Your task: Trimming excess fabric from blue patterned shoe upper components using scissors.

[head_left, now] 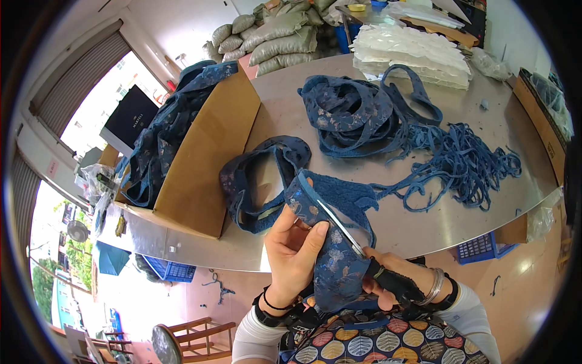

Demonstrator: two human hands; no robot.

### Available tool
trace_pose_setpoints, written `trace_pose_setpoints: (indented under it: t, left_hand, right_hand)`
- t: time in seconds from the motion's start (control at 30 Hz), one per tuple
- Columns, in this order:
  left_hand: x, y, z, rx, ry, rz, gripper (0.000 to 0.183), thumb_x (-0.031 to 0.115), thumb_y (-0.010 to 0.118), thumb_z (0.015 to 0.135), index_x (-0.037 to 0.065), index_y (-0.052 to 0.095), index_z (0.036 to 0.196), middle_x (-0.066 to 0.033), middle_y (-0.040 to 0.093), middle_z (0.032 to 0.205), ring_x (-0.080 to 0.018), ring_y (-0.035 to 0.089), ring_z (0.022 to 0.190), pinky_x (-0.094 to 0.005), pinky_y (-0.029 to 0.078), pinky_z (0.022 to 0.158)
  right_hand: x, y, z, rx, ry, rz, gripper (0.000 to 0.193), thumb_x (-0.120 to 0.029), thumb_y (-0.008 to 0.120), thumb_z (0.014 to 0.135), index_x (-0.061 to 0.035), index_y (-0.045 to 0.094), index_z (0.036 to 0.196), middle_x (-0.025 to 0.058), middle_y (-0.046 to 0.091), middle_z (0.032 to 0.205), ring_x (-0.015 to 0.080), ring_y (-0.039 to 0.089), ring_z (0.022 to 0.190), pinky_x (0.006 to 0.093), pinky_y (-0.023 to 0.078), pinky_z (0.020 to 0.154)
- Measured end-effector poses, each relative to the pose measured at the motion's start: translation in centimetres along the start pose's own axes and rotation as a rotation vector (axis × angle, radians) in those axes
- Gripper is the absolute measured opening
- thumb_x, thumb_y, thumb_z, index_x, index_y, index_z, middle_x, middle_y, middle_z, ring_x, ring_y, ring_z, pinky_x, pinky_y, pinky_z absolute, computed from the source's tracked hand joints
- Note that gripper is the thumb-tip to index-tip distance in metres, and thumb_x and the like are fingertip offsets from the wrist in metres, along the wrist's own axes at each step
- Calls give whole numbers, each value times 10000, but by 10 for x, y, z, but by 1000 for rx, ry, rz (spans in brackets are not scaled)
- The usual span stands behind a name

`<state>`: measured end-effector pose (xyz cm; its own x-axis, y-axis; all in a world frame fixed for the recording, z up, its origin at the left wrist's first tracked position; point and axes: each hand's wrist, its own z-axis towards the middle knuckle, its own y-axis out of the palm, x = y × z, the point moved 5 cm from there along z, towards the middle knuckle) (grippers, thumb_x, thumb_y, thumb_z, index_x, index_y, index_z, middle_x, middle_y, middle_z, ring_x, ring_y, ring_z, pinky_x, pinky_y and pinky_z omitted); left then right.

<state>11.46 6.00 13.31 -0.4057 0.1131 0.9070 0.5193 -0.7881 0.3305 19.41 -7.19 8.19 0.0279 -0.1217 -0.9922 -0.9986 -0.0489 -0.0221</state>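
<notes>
My left hand [295, 252] pinches a blue floral fabric piece [339, 267] between thumb and fingers, holding it up over the table's near edge. Closed around a pair of scissors is my right hand [394, 273]; the handles are mostly hidden. The pale blades of the scissors [339, 224] lie along the fabric's upper right edge. From that edge a narrow blue strip runs right into a tangle of thin trimmings [470, 167]. A looped blue fabric band [233, 182] rests on the table, just beyond my left hand.
A metal-topped table [273, 246] carries a heap of fabric bands [351, 112] and a stack of white sheets [412, 51]. At the left, a cardboard box [206, 158] overflows with blue fabric. Another box [539, 121] stands at the right edge. Below are a wooden stool [194, 340] and blue crates [479, 247].
</notes>
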Motion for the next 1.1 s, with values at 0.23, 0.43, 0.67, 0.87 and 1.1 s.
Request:
trace_pose_setpoints:
  t: [0.23,0.43,0.67,0.87,1.1]
  left_hand:
    - [-1,0,3,-32,2,-12,505,-49,547,822,-36,357,1290,-94,541,1118,-126,521,975,-261,415,858]
    - [-6,-4,8,-43,-20,-45,564,-68,555,797,-25,327,1312,-87,511,1174,-140,525,998,-282,418,873]
    - [1,-2,20,34,-206,-331,533,102,536,788,-52,378,1273,-80,584,1029,-133,569,859,-226,444,768]
    - [-7,-18,21,34,-131,-266,339,40,489,842,-53,473,1167,-90,589,1020,-113,564,866,-218,443,755]
    - [-4,-14,14,129,-75,-182,280,-19,507,820,-40,512,1099,-36,581,882,-73,527,710,-195,405,620]
  right_hand:
    - [12,-7,-1,72,17,-67,815,-456,784,563,27,403,1098,7,605,670,123,599,579,211,457,533]
    - [3,-9,-1,74,45,-115,710,-557,723,587,8,444,913,98,605,690,218,629,662,267,457,549]
    - [18,-6,-1,75,22,-21,688,-548,737,568,-21,478,926,38,580,666,150,580,605,238,432,539]
    - [30,-3,2,-2,14,153,747,-534,722,606,4,441,1040,6,557,638,89,562,579,198,465,535]
    - [13,4,6,-11,13,250,869,-710,637,550,0,419,1001,46,504,814,143,500,707,245,400,617]
